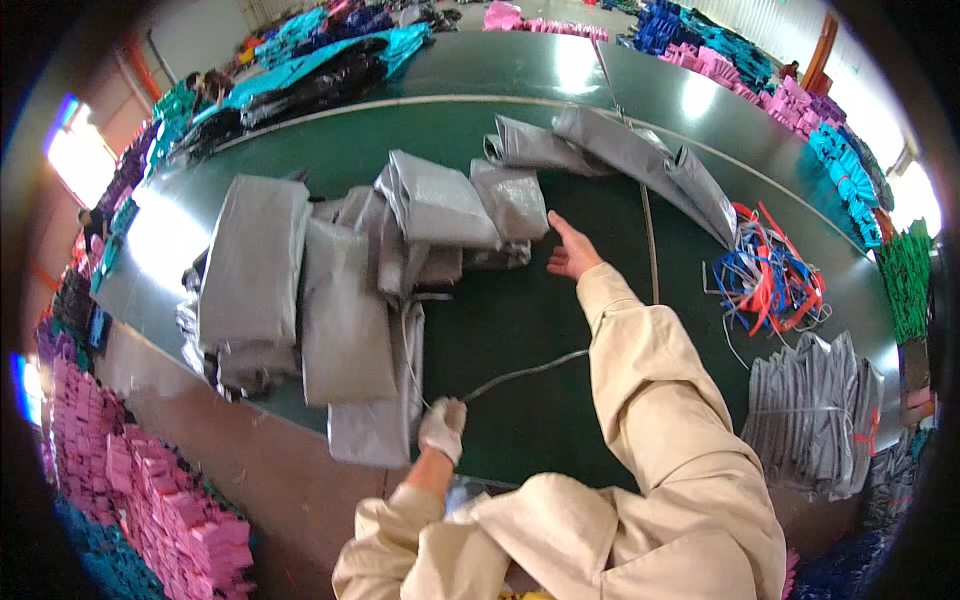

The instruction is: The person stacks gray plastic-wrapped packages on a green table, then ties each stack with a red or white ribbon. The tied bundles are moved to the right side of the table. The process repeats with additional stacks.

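Observation:
My left hand (442, 433), in a pale glove, is closed around a thin grey cord (517, 370). One length of the cord runs right and passes under my right sleeve; another rises toward the grey bundles. My right hand (574, 247) has its fingers apart, with the index fingertip at the edge of a folded grey plastic sheet (510, 199). Whether it touches the sheet I cannot tell. Left of that lies another folded sheet (442, 199). Longer folded grey sheets (255, 262) overlap at the left, one of them (349, 315) nearer my left hand.
The dark green table (517, 322) carries long grey folds (637, 154) at the back. Right of my arm lie tangled red, blue and white straps (772, 274) and a tied grey bundle (810, 416). Pink stacks (172, 495) stand at lower left. People (210, 86) are at far left.

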A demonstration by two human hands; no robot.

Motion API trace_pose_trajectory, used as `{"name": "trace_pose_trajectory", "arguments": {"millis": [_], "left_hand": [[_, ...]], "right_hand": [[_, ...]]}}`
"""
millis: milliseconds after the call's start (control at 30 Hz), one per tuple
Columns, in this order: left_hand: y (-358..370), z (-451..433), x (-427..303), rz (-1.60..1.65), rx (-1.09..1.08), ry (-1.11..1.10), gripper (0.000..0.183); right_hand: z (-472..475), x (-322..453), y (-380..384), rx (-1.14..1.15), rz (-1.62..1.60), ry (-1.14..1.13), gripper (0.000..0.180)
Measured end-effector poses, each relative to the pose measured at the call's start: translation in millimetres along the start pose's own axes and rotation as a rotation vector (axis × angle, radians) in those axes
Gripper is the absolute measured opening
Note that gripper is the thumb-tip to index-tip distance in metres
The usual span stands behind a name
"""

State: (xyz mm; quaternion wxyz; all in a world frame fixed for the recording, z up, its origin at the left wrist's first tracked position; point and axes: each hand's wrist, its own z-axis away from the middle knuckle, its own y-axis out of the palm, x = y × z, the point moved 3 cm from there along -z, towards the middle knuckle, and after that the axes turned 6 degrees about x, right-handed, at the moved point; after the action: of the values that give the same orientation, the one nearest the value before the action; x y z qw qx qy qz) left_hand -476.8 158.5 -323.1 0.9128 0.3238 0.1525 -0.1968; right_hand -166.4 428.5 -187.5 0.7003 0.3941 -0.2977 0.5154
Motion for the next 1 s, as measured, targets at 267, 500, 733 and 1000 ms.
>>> {"name": "trace_pose_trajectory", "arguments": {"millis": [267,500,733,1000], "left_hand": [[4,5,-6,-0.291,0.156,-0.088,0.016],[7,11,-7,-0.26,0.161,-0.087,0.02],[10,-13,2,-0.191,0.174,0.001,0.02],[46,16,-21,-0.473,0.116,0.163,0.036]], "right_hand": [[-69,-33,32,-0.028,-0.009,0.12,0.08],[-3,-65,-16,0.008,-0.278,-0.063,0.057],[195,-45,-106,0.136,-0.214,-0.04,0.049],[268,-164,-95,0.044,-0.185,0.058,0.051]]}}
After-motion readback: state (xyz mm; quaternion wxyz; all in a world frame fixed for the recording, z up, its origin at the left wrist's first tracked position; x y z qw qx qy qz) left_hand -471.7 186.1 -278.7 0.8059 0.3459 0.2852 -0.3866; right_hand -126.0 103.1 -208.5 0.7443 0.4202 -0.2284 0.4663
